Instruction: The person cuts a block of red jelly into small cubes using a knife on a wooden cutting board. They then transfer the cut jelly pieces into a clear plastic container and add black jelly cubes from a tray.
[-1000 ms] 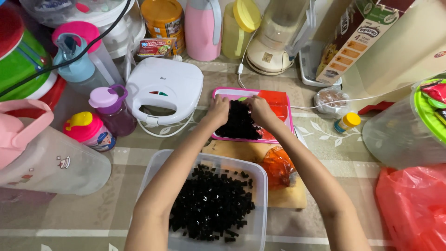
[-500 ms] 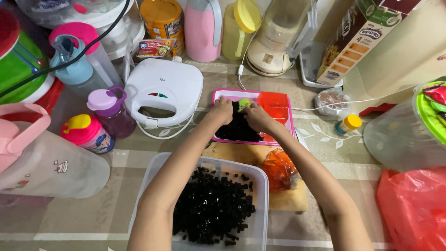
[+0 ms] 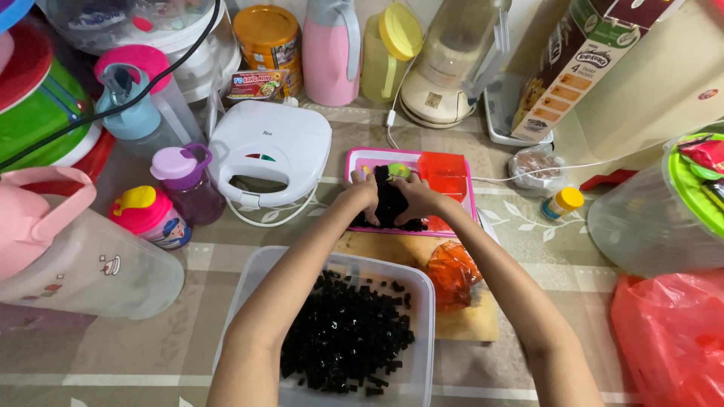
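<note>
Both my hands meet over a pink tray point(image 3: 367, 159) on the counter. My left hand point(image 3: 360, 196) and my right hand point(image 3: 415, 197) grip a slab of black jelly point(image 3: 389, 197) from either side, pressing it into a narrow upright piece. An orange-red lid or tray piece point(image 3: 445, 173) lies at the tray's right end. Nearer to me, a clear plastic tub point(image 3: 255, 290) holds many small black jelly cubes point(image 3: 347, 332). My forearms cross over the tub and a wooden cutting board point(image 3: 471, 325).
A white sandwich maker point(image 3: 271, 151) sits left of the tray. Bottles, a pink jug point(image 3: 75, 264), a blender base point(image 3: 437, 90), cartons and a big clear container point(image 3: 648, 218) crowd the counter. A crumpled orange bag point(image 3: 450, 275) lies on the board; a red bag point(image 3: 671, 339) lies at the right.
My hands have drawn closer together. The black jelly, spread flat in the tray a second ago, is now squeezed into a narrower, taller piece between them.
</note>
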